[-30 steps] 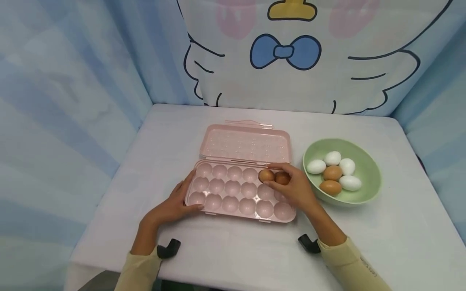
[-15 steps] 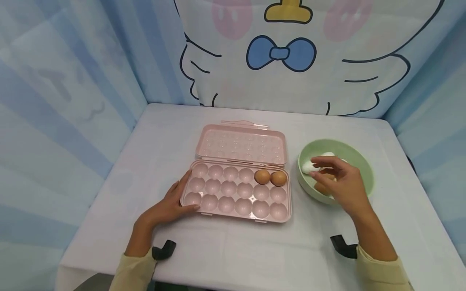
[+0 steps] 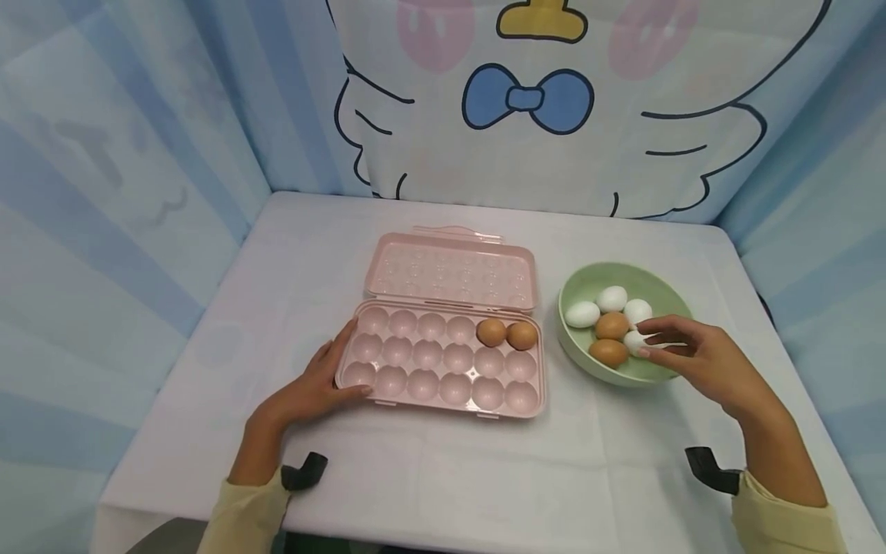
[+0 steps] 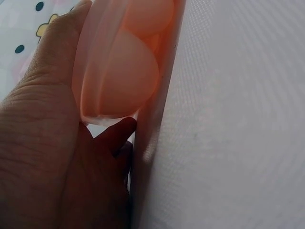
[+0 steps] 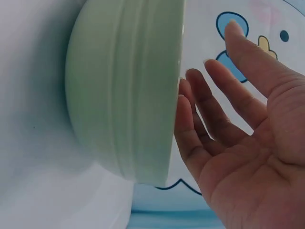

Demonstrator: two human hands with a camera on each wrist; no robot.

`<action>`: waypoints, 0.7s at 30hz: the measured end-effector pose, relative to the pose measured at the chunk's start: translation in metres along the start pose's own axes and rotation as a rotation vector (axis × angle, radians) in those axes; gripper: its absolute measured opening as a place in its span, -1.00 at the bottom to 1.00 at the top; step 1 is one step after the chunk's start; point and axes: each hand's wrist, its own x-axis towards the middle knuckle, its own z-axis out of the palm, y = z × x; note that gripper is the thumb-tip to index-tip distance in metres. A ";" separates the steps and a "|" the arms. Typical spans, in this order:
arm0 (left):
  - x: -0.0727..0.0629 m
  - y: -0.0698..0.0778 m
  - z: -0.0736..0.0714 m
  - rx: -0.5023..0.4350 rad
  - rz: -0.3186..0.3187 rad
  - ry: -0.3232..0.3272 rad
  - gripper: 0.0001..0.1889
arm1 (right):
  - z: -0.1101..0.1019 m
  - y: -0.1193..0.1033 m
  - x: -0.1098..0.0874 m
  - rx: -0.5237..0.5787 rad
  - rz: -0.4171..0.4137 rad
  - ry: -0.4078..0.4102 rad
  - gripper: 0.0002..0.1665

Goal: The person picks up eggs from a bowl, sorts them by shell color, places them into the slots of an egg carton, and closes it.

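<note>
A pink egg carton (image 3: 427, 354) lies with its lid (image 3: 451, 273) folded back, and two brown eggs (image 3: 491, 332) sit side by side in its back row at the right. My left hand (image 3: 311, 388) grips the carton's left end, thumb along the front edge; the left wrist view shows this end close up. To the right stands a green bowl (image 3: 664, 296) holding brown eggs (image 3: 609, 353) and several white eggs (image 3: 582, 314). Over the bowl's right side, my right hand (image 3: 706, 362) has its fingers apart and loosely bent, their tips at a partly covered white egg (image 3: 633, 343).
A white cloth covers the table (image 3: 443, 477). Behind it hangs a curtain (image 3: 526, 154) with a cartoon figure, and pale blue curtains (image 3: 124, 231) close in both sides. Black wrist mounts (image 3: 304, 471) show at both sleeves.
My right hand has let go of a brown egg in the carton's back row and moved right, over the bowl to its right side. The left hand stays on the carton.
</note>
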 end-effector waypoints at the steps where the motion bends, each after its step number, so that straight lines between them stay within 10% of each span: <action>1: 0.000 0.000 -0.001 0.000 0.005 -0.001 0.18 | 0.001 0.001 0.000 0.010 0.000 0.001 -0.51; 21: 0.002 -0.002 0.001 -0.026 0.014 0.007 0.18 | 0.042 -0.006 0.033 0.003 -0.042 -0.058 -0.56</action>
